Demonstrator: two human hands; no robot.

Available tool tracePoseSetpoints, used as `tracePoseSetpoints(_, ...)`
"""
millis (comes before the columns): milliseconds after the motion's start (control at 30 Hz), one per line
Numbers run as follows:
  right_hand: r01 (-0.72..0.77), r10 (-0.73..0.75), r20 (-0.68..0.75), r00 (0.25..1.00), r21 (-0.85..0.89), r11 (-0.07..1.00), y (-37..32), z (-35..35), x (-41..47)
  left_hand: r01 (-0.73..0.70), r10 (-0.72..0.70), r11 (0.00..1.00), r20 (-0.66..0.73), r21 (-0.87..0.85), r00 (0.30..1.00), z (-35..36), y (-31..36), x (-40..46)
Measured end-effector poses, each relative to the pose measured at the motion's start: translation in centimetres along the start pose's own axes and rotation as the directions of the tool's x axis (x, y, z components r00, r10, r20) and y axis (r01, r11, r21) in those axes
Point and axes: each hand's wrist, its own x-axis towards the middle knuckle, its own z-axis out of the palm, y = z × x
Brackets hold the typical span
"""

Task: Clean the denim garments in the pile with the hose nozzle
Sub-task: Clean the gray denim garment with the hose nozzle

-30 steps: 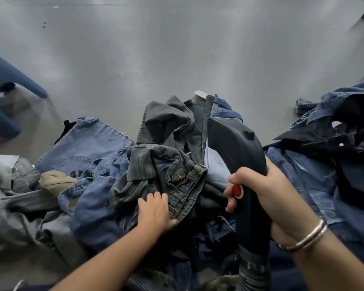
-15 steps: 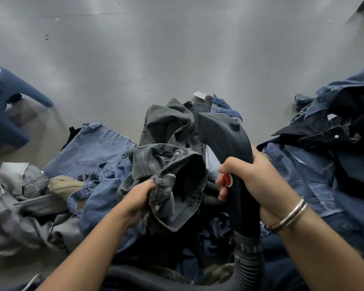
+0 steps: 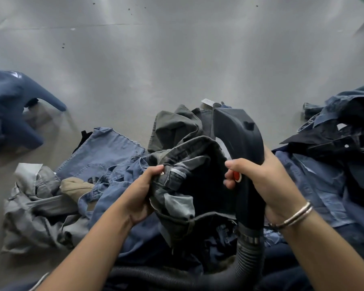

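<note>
A pile of denim garments lies in front of me on a grey floor. My left hand grips the waistband of dark grey jeans, lifted off the pile with the waist opening facing me. My right hand holds the black hose nozzle by its handle, thumb next to a red button. The nozzle's wide head sits just behind and to the right of the jeans. Its ribbed hose curves down and left under my arms.
Dark blue garments are heaped at the right. Light grey clothes lie at the left, and a separate blue garment lies farther left. Bare grey floor stretches beyond the pile.
My left hand went from resting flat on the grey jeans to gripping their waistband and lifting it up toward me. The nozzle shifted slightly with my right hand.
</note>
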Motion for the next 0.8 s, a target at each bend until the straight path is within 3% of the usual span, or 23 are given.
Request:
tracePoseSetpoints(133,0.152,-0.152,0.027,0.988,0.011,0.988,-0.7,0.3,0.6,0.042,-0.041,0.999,0.087,-0.017,0.995,1.4,1.4,-2.1)
tracePoseSetpoints(300,0.272,-0.269,0.042,0.962,-0.096,0.957,-0.6,0.9,2.3,0.023,-0.007,0.998,0.292,-0.053,0.956,2.6,3.8,-5.0)
tracePoseSetpoints(400,0.281,-0.282,-0.007,0.959,-0.060,0.958,-0.5,0.6,3.2,0.008,0.061,0.989,0.459,-0.146,0.886,3.3,5.1,-6.3)
tracePoseSetpoints(500,0.256,-0.255,0.014,0.967,-0.015,0.967,-0.4,0.2,3.7,-0.116,0.223,0.968,0.545,-0.224,0.808,3.1,5.6,-6.0)
tracePoseSetpoints(600,0.229,-0.228,0.038,0.973,-0.041,0.973,-0.6,0.3,3.7,-0.048,0.156,0.980,0.591,-0.195,0.791,2.4,5.6,-5.6)
tracePoseSetpoints(633,0.212,-0.211,0.047,0.976,-0.015,0.977,-0.9,0.2,3.7,-0.006,0.062,0.995,0.565,-0.100,0.823,1.7,6.0,-5.4)
tracePoseSetpoints(700,0.144,-0.151,0.086,0.985,0.085,0.986,-1.7,-0.4,3.5,-0.097,0.011,0.963,0.324,0.251,0.946,-0.3,6.9,-4.4)
tracePoseSetpoints(733,0.082,-0.099,0.124,0.987,0.142,0.987,-2.1,-0.6,3.4,-0.157,0.057,0.858,0.214,0.489,0.975,-1.0,7.2,-4.1)
tracePoseSetpoints(800,-0.049,0.003,0.215,0.977,0.208,0.977,-2.6,-0.7,3.0,-0.208,0.268,0.414,0.100,0.886,0.958,-1.3,7.3,-3.3)
